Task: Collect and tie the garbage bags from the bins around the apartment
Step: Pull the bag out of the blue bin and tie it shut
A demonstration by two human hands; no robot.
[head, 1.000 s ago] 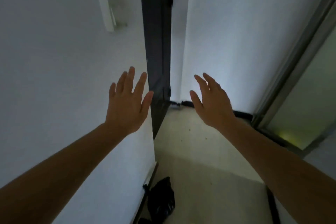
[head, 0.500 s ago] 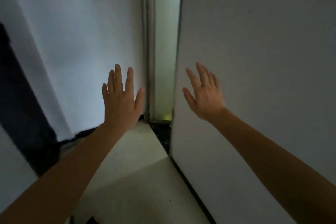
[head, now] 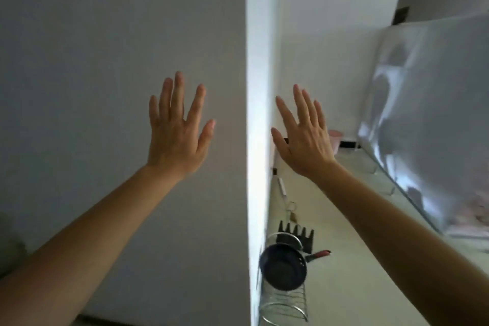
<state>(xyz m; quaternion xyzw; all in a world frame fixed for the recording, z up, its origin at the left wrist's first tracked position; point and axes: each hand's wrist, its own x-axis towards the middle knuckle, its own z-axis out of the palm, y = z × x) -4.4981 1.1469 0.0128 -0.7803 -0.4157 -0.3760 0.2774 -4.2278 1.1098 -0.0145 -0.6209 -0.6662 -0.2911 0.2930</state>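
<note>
Both hands, the left hand (head: 177, 137) and right hand (head: 305, 141), are raised with fingers spread wide, empty, touching nothing. A pink bin (head: 335, 140) stands on the floor beyond the right hand, partly hidden; any garbage bag in it cannot be made out.

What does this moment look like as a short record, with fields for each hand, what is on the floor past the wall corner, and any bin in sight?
left hand: left hand open, fingers spread, empty, raised in front of the grey wall
right hand: right hand open, empty, raised past the wall corner
floor items: dark frying pan with a red handle, standing in a wire rack; black spiked object behind it
bin: pink bin at the far end, partly hidden by the right hand
garbage bag: none in view
</note>
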